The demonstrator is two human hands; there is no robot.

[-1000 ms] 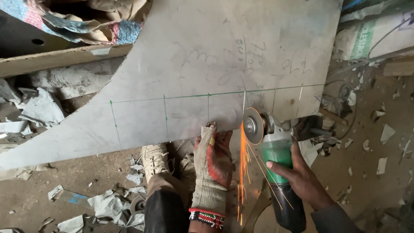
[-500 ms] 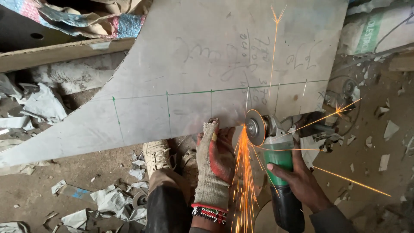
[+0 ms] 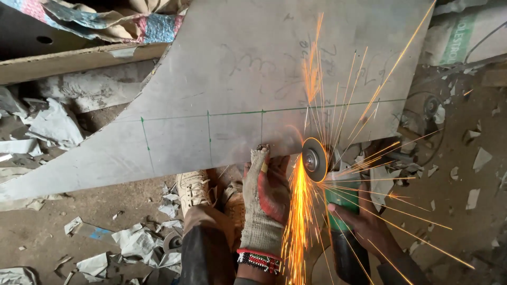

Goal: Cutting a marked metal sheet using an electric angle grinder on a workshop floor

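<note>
Sheet: grey metal sheet [image 3: 222,79] tilted over the littered floor, green lines marked across it
Left hand: my gloved left hand [image 3: 266,195] lies flat, fingers spread, on the sheet's near edge just beside the cut
Right hand: bare right hand [image 3: 364,224] wrapped tight round the green grinder [image 3: 338,211] body
Disc: disc [image 3: 315,160] biting the near edge at a short green mark, sparks fanning up and down
Foot: shoe [image 3: 193,187] under the near edge
Judgement: I'd keep the disc square on the line, pressure light, glove clear of the wheel
</note>
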